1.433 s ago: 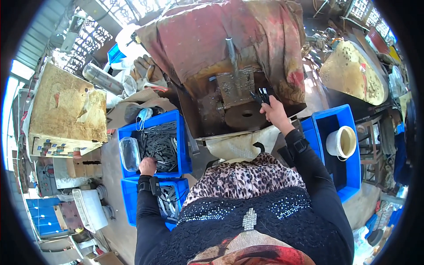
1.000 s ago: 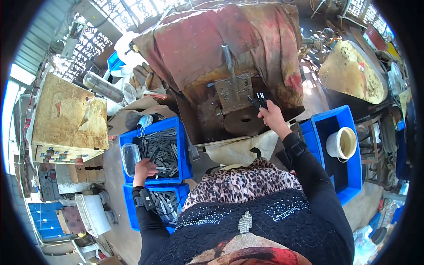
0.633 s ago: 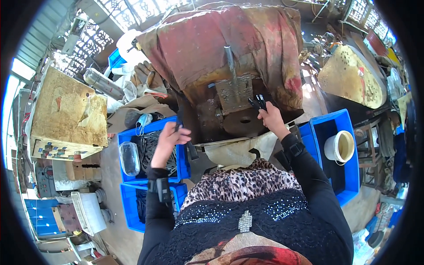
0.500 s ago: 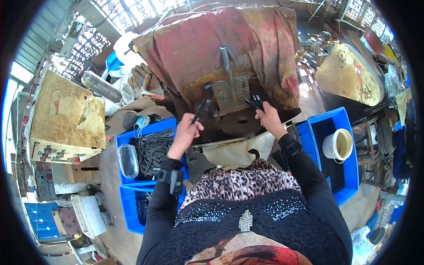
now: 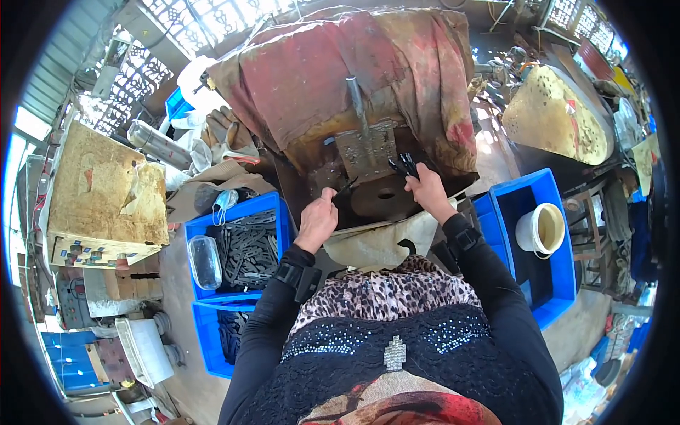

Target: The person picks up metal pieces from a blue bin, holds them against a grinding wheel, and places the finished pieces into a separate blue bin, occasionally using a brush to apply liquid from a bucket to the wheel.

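My left hand (image 5: 317,221) is closed on a thin dark metal strip (image 5: 346,188), its tip pointing right toward a flat brown disc (image 5: 366,201) with a dark hole. My right hand (image 5: 429,190) grips several dark strips (image 5: 406,165) in a bunch, their ends fanned out to the upper left above the disc's far right side. Behind the disc is a wet, speckled metal plate (image 5: 368,152), with a metal pipe (image 5: 356,99) slanting down onto it. Whether the left strip touches the disc I cannot tell.
A stained red cloth (image 5: 304,78) drapes over the machine. On the left, a blue crate (image 5: 286,219) holds many dark strips and a clear plastic tub (image 5: 205,262). A blue crate (image 5: 563,290) with a white bucket (image 5: 531,234) stands right. Pale sheeting (image 5: 375,244) hangs before me.
My left hand has moved down and slightly right, and its strip has swung from pointing up to lying nearly level by the disc. My right hand has barely moved, still holding its bunch.
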The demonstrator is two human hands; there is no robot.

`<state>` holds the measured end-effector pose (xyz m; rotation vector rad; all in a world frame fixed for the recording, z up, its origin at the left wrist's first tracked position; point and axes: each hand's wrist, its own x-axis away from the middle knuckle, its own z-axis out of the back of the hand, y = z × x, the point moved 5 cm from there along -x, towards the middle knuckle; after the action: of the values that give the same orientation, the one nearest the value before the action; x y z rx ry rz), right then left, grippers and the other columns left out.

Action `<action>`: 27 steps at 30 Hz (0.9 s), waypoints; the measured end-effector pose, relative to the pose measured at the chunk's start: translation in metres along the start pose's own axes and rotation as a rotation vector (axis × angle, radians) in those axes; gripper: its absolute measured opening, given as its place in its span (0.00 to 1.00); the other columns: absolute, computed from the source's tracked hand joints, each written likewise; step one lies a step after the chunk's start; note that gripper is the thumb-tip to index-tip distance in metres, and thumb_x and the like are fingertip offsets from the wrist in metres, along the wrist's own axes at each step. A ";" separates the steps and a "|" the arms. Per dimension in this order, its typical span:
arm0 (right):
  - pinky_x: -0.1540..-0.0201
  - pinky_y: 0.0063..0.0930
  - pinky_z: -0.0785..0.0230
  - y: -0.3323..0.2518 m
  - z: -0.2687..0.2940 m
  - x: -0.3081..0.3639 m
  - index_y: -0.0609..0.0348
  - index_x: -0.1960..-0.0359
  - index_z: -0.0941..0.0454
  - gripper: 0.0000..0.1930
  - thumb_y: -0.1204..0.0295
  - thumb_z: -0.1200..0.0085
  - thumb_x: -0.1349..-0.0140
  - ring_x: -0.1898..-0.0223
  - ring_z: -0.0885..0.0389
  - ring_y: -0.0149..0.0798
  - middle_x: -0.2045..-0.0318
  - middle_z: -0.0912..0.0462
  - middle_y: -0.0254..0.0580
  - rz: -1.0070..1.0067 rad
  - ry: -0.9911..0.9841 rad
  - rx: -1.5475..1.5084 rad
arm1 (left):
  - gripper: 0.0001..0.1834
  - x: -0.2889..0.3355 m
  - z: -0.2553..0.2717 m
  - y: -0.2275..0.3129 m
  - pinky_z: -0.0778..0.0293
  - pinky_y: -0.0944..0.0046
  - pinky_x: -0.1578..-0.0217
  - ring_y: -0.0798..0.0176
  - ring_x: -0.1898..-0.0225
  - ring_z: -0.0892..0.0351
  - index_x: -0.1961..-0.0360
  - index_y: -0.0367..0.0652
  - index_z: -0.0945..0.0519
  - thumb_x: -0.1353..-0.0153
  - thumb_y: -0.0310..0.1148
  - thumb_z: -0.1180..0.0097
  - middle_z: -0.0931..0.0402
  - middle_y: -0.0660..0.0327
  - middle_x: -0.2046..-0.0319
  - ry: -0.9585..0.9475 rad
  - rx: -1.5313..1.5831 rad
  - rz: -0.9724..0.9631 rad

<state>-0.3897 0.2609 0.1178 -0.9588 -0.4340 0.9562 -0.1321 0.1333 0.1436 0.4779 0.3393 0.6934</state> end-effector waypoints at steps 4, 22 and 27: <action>0.70 0.43 0.32 -0.006 0.002 -0.003 0.63 0.67 0.35 0.10 0.72 0.47 0.37 0.73 0.23 0.50 0.77 0.19 0.48 -0.031 -0.016 0.043 | 0.14 0.000 0.000 -0.001 0.28 0.45 0.58 0.40 0.61 0.21 0.52 0.41 0.31 0.40 0.26 0.53 0.21 0.44 0.67 0.026 0.006 -0.019; 0.62 0.51 0.31 -0.009 0.000 0.000 0.64 0.66 0.34 0.11 0.71 0.46 0.37 0.66 0.19 0.59 0.76 0.18 0.51 -0.052 -0.024 0.072 | 0.16 0.001 0.001 -0.004 0.28 0.44 0.58 0.39 0.61 0.21 0.50 0.42 0.29 0.41 0.26 0.52 0.21 0.42 0.67 -0.008 -0.001 0.039; 0.62 0.51 0.31 -0.009 -0.001 0.001 0.65 0.66 0.34 0.11 0.71 0.46 0.37 0.67 0.19 0.59 0.76 0.18 0.52 -0.053 -0.031 0.084 | 0.16 0.002 0.001 -0.003 0.28 0.44 0.58 0.39 0.61 0.21 0.51 0.42 0.28 0.42 0.26 0.52 0.21 0.42 0.68 -0.014 -0.007 0.043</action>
<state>-0.3846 0.2592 0.1246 -0.8534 -0.4399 0.9356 -0.1286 0.1325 0.1427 0.4838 0.3144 0.7328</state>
